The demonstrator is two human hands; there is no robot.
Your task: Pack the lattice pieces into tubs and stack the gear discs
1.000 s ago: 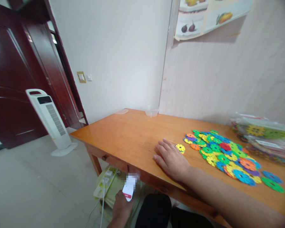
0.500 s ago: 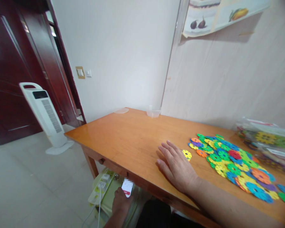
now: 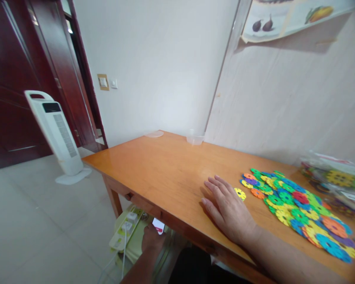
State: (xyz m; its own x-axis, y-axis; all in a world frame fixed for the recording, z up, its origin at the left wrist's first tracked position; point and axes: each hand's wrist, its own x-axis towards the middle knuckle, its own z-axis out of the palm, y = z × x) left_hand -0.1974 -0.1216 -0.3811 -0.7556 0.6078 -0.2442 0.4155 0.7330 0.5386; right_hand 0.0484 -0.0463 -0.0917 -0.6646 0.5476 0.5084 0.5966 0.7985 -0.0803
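My left hand [image 3: 151,239] is low, beside the table's front edge, with its fingers closed on a smartphone [image 3: 158,226]. The phone's lit screen shows white with a red patch, and its upper end is close to the table's underside. Flat on the wooden table [image 3: 154,165] lies my right hand [image 3: 229,209], palm down, fingers stretched out and holding nothing. Just past its fingers is a yellow notched plastic disc [image 3: 240,193]. A spread-out heap of colourful notched discs [image 3: 298,209] lies to the right of this hand.
A yellow-green stool [image 3: 136,244] with a power strip [image 3: 126,227] and white cables stands below the table edge. Clear plastic bags of pieces [image 3: 337,177] lie at the right. A clear tub [image 3: 195,139] and a round lid [image 3: 154,134] sit by the wall. A white tower fan [image 3: 59,134] stands left.
My view has turned slightly, so the table and discs sit further right. My left hand has moved the phone a little further in toward the table's underside. My right hand stays flat.
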